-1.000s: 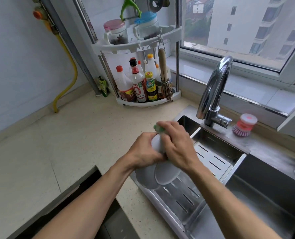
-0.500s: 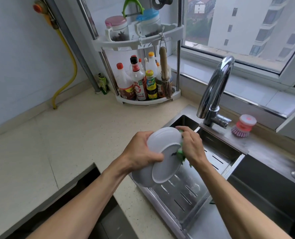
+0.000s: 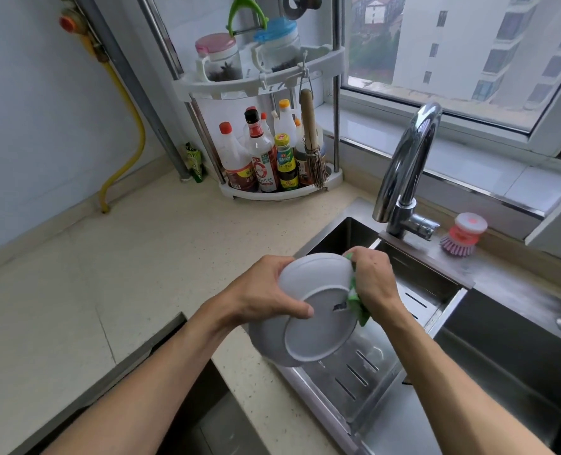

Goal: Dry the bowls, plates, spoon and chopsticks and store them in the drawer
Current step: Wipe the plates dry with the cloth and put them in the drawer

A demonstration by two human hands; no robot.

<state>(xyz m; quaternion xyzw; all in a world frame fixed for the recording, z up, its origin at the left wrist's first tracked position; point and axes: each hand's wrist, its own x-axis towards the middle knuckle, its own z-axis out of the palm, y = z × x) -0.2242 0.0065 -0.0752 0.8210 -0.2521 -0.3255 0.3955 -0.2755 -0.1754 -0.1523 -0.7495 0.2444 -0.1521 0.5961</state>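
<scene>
plates (image 3: pixel 315 307): 2, stacked | left hand (image 3: pixel 259 295) fingers grip rims | right hand (image 3: pixel 372 280) fingers clamp 1 green cloth (image 3: pixel 357 305)

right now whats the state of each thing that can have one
plate: tilted, underside showing, held over the sink tray
left hand: grips the plate rim
right hand: presses green cloth on the plate edge
faucet: no water running
drawer: open

This is a home kitchen. A steel sink (image 3: pixel 489 372) with a curved tap (image 3: pixel 404 172) is set in a stone counter (image 3: pixel 108 274), a corner rack (image 3: pixel 272 133) holds sauce bottles (image 3: pixel 259 159), and apartment buildings (image 3: pixel 469 44) show through the window.
</scene>
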